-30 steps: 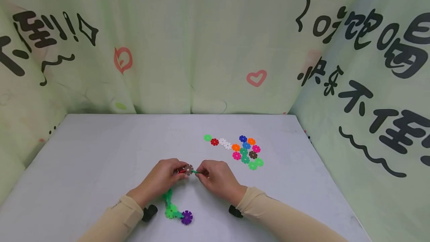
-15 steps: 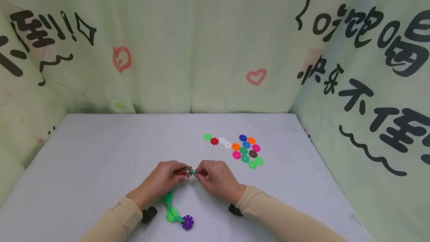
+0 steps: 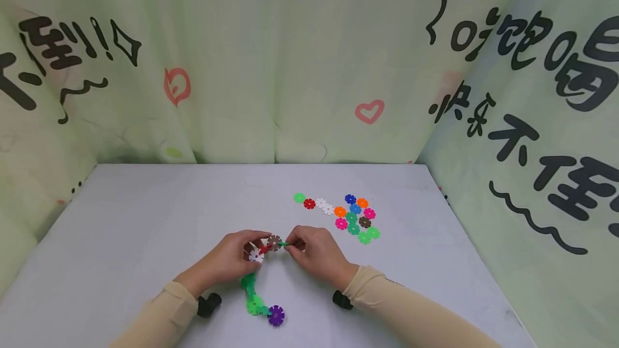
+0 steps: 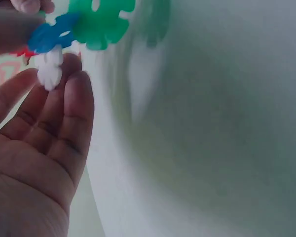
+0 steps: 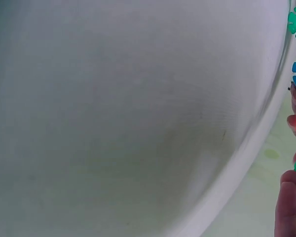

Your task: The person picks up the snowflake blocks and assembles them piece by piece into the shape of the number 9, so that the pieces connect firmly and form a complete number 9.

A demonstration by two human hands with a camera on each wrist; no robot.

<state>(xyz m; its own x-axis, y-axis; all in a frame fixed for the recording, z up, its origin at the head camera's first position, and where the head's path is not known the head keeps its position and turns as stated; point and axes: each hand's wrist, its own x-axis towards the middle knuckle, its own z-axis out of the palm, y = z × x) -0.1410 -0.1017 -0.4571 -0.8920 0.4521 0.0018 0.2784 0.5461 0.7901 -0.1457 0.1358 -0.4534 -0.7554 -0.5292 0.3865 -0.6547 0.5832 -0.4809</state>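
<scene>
A chain of plastic snowflake discs (image 3: 251, 286) hangs between my hands over the grey table (image 3: 145, 214). Its brown disc (image 3: 274, 241) is uppermost, and green discs run down to a purple disc (image 3: 276, 316) lying on the table. My left hand (image 3: 234, 259) pinches the chain at a white disc (image 3: 256, 255) beside a red piece. In the left wrist view the white disc (image 4: 50, 69) sits at the fingertips (image 4: 74, 81), under a blue disc (image 4: 52, 37) and a green disc (image 4: 101, 19). My right hand (image 3: 314, 254) pinches a green disc (image 3: 284, 244) just right of the brown one.
Several loose discs (image 3: 353, 216) in mixed colours lie on the table to the right and beyond my hands. Green printed curtains (image 3: 290, 69) close off the back and both sides. Black wrist mounts (image 3: 209, 304) sit under both forearms.
My left hand has turned, so the white disc now shows at its fingertips. The chain's lower end with the purple disc has shifted slightly right. The right hand has barely moved.
</scene>
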